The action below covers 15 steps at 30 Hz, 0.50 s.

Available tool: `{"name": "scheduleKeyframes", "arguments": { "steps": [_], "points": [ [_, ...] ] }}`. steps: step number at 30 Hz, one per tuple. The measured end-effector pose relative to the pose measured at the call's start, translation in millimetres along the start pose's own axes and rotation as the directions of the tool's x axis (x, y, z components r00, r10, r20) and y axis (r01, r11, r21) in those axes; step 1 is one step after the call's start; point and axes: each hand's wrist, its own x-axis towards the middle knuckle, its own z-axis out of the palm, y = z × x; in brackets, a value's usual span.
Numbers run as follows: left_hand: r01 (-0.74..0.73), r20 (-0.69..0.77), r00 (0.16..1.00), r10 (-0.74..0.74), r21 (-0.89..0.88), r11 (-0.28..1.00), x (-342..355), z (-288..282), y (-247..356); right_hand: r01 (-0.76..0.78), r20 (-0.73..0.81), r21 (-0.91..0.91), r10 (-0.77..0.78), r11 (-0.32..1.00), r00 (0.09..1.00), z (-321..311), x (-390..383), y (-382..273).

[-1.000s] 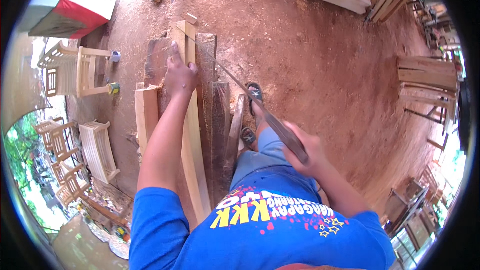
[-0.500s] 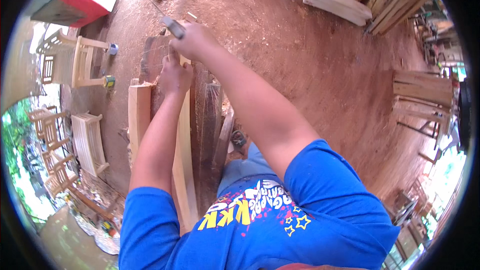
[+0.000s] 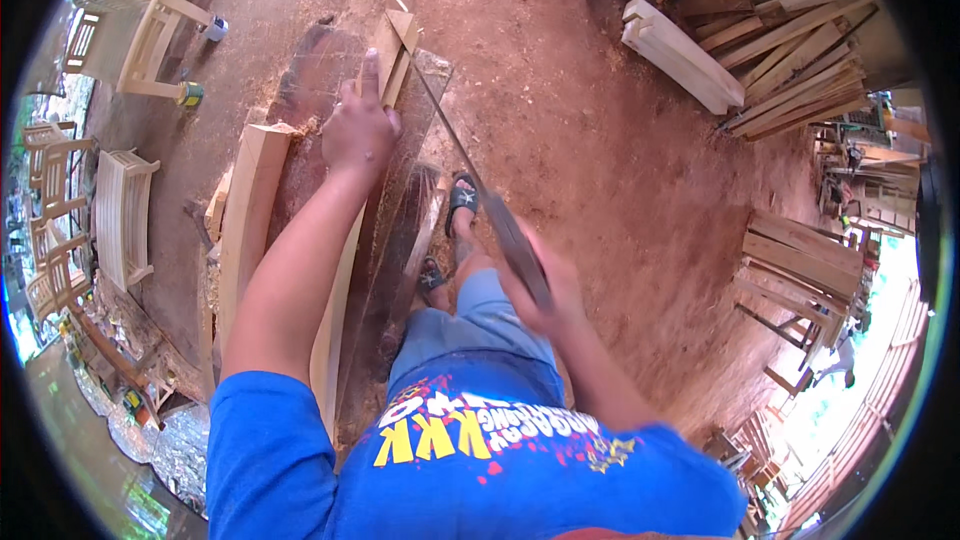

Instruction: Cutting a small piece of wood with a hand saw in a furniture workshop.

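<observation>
My left hand [image 3: 360, 125] rests on a pale wooden beam [image 3: 398, 30], index finger extended along its top near the far end, the other fingers curled onto it. The beam lies on a dark, worn wooden plank bench [image 3: 310, 75], beside a thicker light timber [image 3: 245, 210]. My right hand [image 3: 540, 280], slightly blurred, grips the dark handle of a handsaw [image 3: 510, 235] low on the right, near my thigh. Its thin blade runs diagonally up across the beam's far end, just right of my left fingertips. My sandalled foot [image 3: 463, 200] stands right of the bench.
Pale slatted chairs [image 3: 55, 170] and a bench [image 3: 120, 220] line the left, with small cans [image 3: 190, 93]. Stacked planks [image 3: 780, 60] fill the upper right; a plank-topped table [image 3: 800, 250] stands at the right. Shavings lie on the earth floor.
My right hand swung forward to the beam's far end half a second ago and is now pulled back toward my body with the saw. The view has turned slightly; my left hand stays on the beam.
</observation>
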Motion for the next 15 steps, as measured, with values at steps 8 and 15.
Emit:
{"name": "scheduleKeyframes", "arguments": {
  "steps": [8,15],
  "points": [
    [0.011,0.024,1.000,-0.011,-0.022,1.000,-2.5,-12.1,5.9,-0.185,0.174,-0.157,0.211,0.970,0.962,77.0,260.9,-57.2],
    [-0.012,0.023,1.000,0.013,-0.040,0.999,5.7,-8.6,-3.8,-0.091,0.036,-0.084,0.094,0.992,0.995,9.0,24.1,-13.5]
  ]
}}
